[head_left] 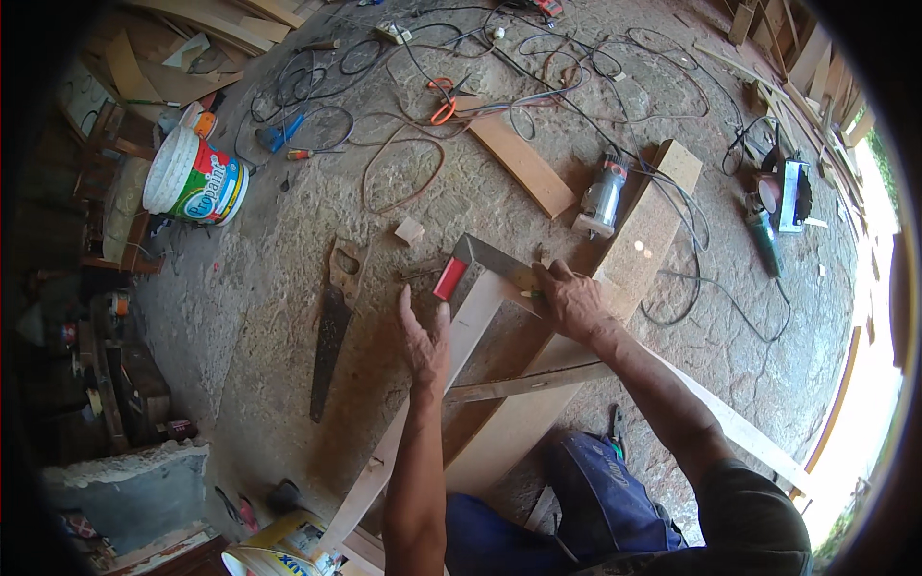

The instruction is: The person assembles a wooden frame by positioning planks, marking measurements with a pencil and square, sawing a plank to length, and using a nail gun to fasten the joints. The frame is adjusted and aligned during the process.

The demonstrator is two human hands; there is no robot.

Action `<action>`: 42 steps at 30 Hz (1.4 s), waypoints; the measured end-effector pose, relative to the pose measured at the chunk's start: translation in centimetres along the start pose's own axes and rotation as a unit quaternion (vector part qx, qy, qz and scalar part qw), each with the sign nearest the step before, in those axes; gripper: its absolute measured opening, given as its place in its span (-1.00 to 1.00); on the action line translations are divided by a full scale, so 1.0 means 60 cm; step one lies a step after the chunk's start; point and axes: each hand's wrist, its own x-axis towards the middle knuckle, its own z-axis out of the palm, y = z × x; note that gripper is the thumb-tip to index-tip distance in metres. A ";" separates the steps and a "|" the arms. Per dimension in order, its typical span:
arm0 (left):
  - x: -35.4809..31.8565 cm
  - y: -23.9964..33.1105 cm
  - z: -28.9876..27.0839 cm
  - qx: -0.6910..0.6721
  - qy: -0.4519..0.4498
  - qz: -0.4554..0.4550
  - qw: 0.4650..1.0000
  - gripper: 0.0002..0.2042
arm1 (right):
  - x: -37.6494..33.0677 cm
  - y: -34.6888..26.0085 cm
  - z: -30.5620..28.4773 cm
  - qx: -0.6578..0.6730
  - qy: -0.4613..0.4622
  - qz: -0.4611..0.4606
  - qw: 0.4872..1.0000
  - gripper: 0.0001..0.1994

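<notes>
A try square with a red-edged stock (448, 277) and a metal blade (501, 263) lies over the corner of a pale wooden frame (472, 328). My left hand (424, 338) is beside the red stock, its fingers stretched out and apart. At the far end of the blade, my right hand (574, 303) has its fingers curled in. What they pinch is hidden. One frame strip runs toward me on the left, another to the lower right past my right forearm. A darker crosspiece (528, 386) lies between them. Underneath is a thick wooden beam (651, 216).
A handsaw (336, 322) and a small wood block (410, 230) lie left of the frame. Beyond are a router (603, 197), a short board (521, 163), orange-handled scissors (443, 102) and tangled cords. An angle grinder (764, 230) sits right; a paint bucket (197, 178), left.
</notes>
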 end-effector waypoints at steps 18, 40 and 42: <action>0.024 -0.026 0.082 0.199 -0.044 -0.003 0.979 -0.45 | -0.124 0.064 -0.032 0.402 0.215 0.113 0.883 -0.55; 0.026 -0.015 0.086 0.258 -0.061 0.091 0.960 -0.49 | -0.150 0.093 0.035 0.547 0.325 0.170 0.753 -0.49; 0.027 -0.018 0.087 0.253 -0.053 0.105 0.960 -0.49 | -0.149 0.092 0.034 0.551 0.324 0.172 0.750 -0.49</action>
